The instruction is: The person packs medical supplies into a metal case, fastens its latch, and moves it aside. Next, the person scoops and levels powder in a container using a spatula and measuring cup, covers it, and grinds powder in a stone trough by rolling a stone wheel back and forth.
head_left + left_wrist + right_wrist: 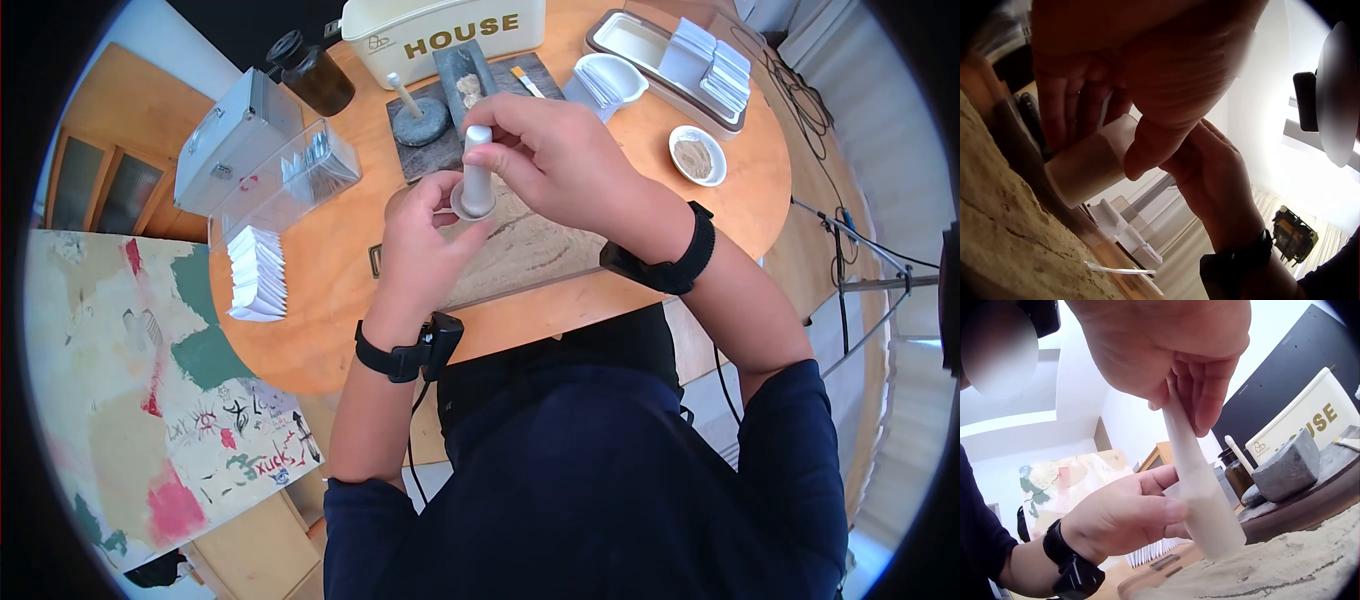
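At the counter's (310, 350) far edge, only the head view shows a bin's (450, 38) whole "HOUSE"; left fingers (1174, 509) clasp a cup (1215, 530), right fingers (1213, 400) pinch the white rod (1185, 436) inside.

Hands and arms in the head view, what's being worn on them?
The left hand and right hand are ungloved. Each wrist has a black strap carrying a boxy black camera; thin black cables hang nearby. Dark navy sleeves end around the elbows.
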A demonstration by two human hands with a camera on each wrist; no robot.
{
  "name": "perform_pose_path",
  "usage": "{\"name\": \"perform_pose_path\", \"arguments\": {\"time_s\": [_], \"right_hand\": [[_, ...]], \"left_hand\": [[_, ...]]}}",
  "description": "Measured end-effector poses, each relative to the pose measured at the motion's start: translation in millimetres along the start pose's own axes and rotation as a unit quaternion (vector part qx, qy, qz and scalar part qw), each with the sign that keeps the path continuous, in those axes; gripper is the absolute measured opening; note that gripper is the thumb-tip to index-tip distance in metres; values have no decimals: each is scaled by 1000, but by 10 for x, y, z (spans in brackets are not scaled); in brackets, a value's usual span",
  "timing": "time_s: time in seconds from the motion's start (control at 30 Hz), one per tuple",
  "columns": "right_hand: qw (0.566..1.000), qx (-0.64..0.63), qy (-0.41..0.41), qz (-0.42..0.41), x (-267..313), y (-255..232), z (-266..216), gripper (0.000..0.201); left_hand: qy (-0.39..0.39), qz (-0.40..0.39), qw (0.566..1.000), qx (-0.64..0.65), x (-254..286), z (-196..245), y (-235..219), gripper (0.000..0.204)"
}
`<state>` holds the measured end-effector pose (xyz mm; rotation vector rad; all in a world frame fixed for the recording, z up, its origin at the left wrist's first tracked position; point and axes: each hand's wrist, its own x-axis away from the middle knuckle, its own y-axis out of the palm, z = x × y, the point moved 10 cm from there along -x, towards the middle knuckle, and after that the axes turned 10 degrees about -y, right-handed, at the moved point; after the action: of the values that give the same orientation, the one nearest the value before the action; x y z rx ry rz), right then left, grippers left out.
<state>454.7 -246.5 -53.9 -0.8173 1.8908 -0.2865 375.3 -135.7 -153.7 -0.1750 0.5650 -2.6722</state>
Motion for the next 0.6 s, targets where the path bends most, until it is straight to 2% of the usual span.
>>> {"name": "perform_pose_path", "arguments": {"time_s": [0.13, 0.23, 0.33, 0.43, 0.6], "right_hand": [[1000, -2, -17, -17, 11, 64, -29, 17], [1000, -1, 9, -14, 24, 72, 10, 18], [1000, 3, -11, -4, 17, 54, -23, 17], [999, -5, 30, -28, 66, 63, -24, 17], [999, -20, -8, -26, 146, -75, -233, 18]], "left_hand": [[26, 35, 999, -1, 3, 10, -23, 43], [34, 35, 998, 25, 25, 32, -39, 42], [27, 21, 999, 30, -2, 59, -37, 43], [8, 13, 1000, 11, 75, 52, -32, 44], [11, -11, 1000, 18, 279, 152, 60, 44]]}}
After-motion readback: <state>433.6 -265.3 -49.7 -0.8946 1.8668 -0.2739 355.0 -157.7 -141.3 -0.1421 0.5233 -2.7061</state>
